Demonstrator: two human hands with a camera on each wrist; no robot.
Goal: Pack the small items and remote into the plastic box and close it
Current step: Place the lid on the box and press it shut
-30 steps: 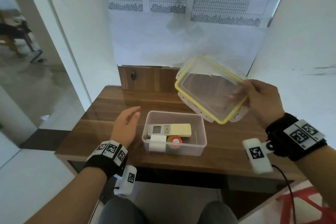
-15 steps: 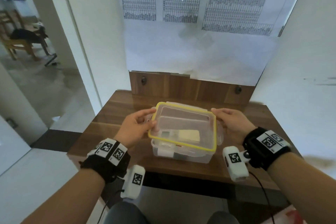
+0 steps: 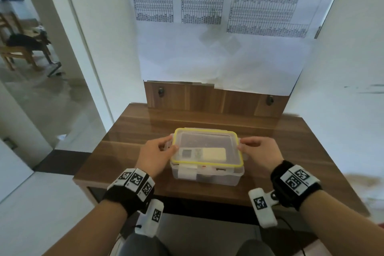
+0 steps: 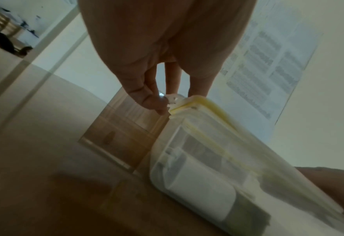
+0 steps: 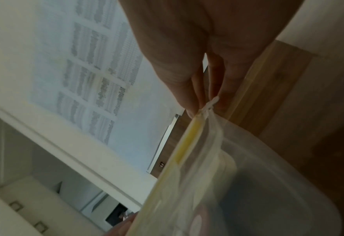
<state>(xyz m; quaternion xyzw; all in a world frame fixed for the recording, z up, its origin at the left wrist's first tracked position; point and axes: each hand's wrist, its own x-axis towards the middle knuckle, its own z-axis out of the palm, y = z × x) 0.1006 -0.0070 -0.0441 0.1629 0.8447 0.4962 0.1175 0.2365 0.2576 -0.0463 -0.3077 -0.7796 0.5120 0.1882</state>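
A clear plastic box [image 3: 220,178] stands on the wooden table, and its yellow-rimmed lid [image 3: 207,131] lies flat on top. Through the lid I see the cream remote [image 3: 204,154]; a white roll [image 3: 187,172] and a red-topped item [image 3: 204,166] show through the front wall. My left hand [image 3: 164,147] pinches the lid's left latch flap [image 4: 172,98] between thumb and fingers. My right hand [image 3: 247,147] pinches the right latch flap [image 5: 210,103] the same way. In the wrist views both flaps stick out sideways, not folded down.
The table [image 3: 128,151] has a raised wooden back panel [image 3: 207,97] against a paper-covered wall. Its front edge runs just below the box. A doorway with a wooden chair [image 3: 18,48] lies far left. My knees sit under the table.
My right hand brought the lid from up at the right down over the box. My left hand joined at the left edge, and the lid went from tilted to flat on the rim.
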